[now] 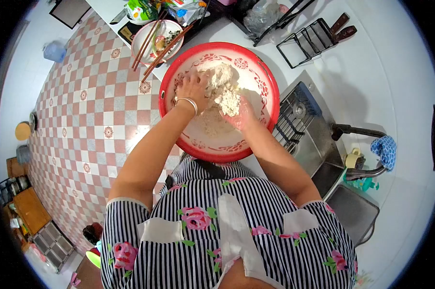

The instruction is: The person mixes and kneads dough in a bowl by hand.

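Observation:
A large red-rimmed enamel basin (pixel 274 98) with red floral patterns holds pale, crumbly dough (pixel 222 77) and loose flour. My left hand (pixel 193 89), with a light bangle at the wrist, lies over the left side of the dough. Its fingers are spread and touch the mixture; the fingertips are partly hidden. From the right, my right hand (pixel 242 115) reaches in, palm turned up and cupped around crumbly dough clumps. Some of its fingers are hidden beneath them. The two hands are apart, with dough between them.
Chopsticks (pixel 167 53) lie across a bowl (pixel 180 42) of food scraps at the upper left. To the right are a black wire rack (pixel 306 43), a sink (pixel 318 144) with a drying grate, and a dark faucet (pixel 357 130) with a blue cloth (pixel 384 152). Checkered floor (pixel 92 111) shows left.

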Available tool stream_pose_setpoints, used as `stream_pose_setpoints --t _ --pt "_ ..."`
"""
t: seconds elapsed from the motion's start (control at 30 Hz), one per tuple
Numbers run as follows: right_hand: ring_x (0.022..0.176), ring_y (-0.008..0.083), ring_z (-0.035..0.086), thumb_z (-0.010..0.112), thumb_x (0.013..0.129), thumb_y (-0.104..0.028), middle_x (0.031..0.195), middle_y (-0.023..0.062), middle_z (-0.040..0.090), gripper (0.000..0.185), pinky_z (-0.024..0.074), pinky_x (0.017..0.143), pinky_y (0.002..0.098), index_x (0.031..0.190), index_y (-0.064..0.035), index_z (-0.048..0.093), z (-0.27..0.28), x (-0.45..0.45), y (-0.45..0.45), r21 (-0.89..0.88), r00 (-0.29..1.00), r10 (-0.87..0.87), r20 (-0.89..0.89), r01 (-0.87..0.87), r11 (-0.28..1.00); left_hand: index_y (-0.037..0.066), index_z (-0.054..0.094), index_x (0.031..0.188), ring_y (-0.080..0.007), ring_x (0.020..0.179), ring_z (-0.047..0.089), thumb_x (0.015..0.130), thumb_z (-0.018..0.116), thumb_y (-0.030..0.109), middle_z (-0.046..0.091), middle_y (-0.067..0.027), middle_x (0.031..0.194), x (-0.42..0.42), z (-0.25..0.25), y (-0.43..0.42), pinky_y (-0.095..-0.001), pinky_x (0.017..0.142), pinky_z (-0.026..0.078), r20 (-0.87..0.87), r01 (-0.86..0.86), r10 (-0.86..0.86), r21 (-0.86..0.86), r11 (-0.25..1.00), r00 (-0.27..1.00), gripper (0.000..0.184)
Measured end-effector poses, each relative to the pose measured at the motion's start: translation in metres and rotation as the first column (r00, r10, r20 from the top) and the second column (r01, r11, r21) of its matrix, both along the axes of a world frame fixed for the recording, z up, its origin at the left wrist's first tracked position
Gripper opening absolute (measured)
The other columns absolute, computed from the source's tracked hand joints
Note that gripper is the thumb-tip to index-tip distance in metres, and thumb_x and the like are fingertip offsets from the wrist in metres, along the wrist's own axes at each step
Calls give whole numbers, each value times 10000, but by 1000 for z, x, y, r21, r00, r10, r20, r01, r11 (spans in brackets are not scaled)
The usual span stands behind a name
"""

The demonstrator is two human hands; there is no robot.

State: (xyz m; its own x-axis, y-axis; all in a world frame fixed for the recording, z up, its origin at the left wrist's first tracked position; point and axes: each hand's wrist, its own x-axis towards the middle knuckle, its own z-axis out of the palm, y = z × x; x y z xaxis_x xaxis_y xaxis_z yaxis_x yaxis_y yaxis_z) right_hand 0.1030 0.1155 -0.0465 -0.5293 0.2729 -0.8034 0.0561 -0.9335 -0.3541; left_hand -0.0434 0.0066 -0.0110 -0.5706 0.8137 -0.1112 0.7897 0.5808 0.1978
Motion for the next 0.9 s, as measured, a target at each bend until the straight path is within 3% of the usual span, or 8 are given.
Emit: stream_pose_setpoints --t 0.17,0.27,0.37,0.5,0.6,0.67,0.77,0.9 --pt "1258 253 442 458 971 -376 1417 84 424 516 406 987 483 1410 -121 368 7 -18 0 219 991 115 65 -127 968 75 286 1443 -347 1182 543 831 620 202 538 -246 1277 -30 17 5 -429 986 444 345 -31 110 -227 974 932 709" --pt "1290 269 410 502 949 -390 1468 92 365 606 257 1103 486 1447 -105 306 61 -35 -9 209 981 194 0 -190 959 10 331 1408 -367 1146 561 841 647 260 581 -266 1208 -42 -2 -1 -421 997 428 404 -99 145 -132 986 903 696" --pt "1295 268 396 505 945 -395 1482 114 336 614 324 1050 500 1445 -95 312 70 -35 -10 261 958 275 87 -288 921 33 357 1402 -379 1141 561 829 670 280 573 -260 1226 -49 -27 0 -417 994 428 440 -133 157 -85 987 884 698" --pt "1160 266 530 555 900 -260 1317 167 524 488 429 934 450 1333 -48 479 70 -16 5 576 877 415 242 -474 666 86 404 1384 -369 1091 590 826 675 313 571 -239 1239 -52 -53 -7 -417 955 457 510 -161 130 18 987 850 661" --pt "1027 302 612 574 827 -121 1126 203 637 400 469 870 414 1212 -12 586 9 -4 47 767 801 330 500 -586 260 37 514 1254 -356 1091 600 855 631 303 607 -224 1186 -16 26 -17 -427 927 485 273 -309 310 -49 950 910 493" --pt "946 342 642 559 775 -40 1007 225 670 372 477 863 400 1138 5 626 -25 7 62 804 785 181 592 -590 -70 72 575 1203 -324 1035 624 835 652 330 619 -198 1149 7 51 -35 -431 882 501 342 -227 268 -157 961 900 456" --pt "998 320 618 525 793 19 1102 215 624 353 465 866 387 1129 17 633 -23 -3 30 661 650 121 750 -740 -123 58 649 1092 -312 1002 637 824 651 326 602 -175 1171 39 37 -54 -431 855 512 391 39 153 -440 897 908 379" --pt "1033 432 542 496 777 -17 1076 262 579 335 429 915 476 1098 15 587 -20 6 -6 626 603 182 776 -771 -114 18 634 1070 -347 1020 626 868 566 222 561 -209 1224 79 -22 -62 -426 870 508 317 169 -42 -385 908 948 295"
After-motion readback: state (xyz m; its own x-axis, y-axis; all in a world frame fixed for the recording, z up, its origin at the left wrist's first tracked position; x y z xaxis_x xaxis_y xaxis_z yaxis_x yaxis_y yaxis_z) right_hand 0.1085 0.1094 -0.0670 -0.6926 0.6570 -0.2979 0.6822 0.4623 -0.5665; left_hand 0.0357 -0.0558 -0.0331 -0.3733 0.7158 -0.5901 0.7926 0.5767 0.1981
